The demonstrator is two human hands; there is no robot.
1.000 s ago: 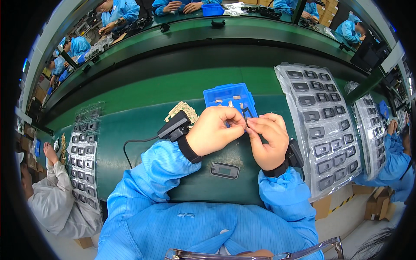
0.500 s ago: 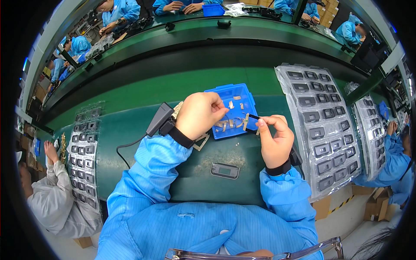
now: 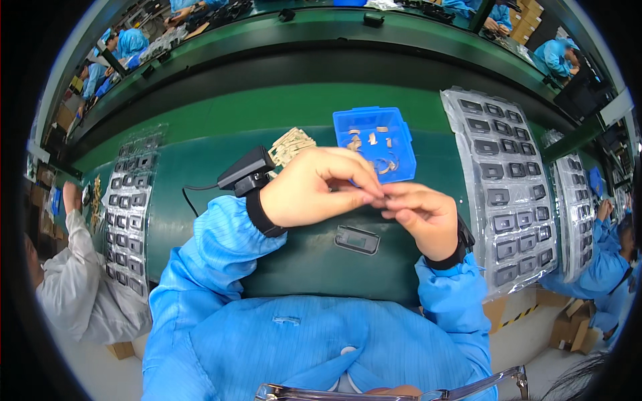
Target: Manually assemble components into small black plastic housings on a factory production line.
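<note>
Nearest us, one dark frame (image 3: 357,240) lies untouched at seven o'clock from our left hand (image 3: 314,189) and right hand (image 3: 428,217), whose fingertips pinch one small dark piece (image 3: 378,202), mostly hidden, its handling seemingly unfinished. Beyond, we have one pale-strip pile (image 3: 291,146) at ten, too overlapped to count, and one blue bin (image 3: 360,119) at twelve.

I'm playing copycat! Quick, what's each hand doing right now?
Left hand: closed, pinching; can't tell what.
Right hand: curled; can't tell if closed on anything.
</note>
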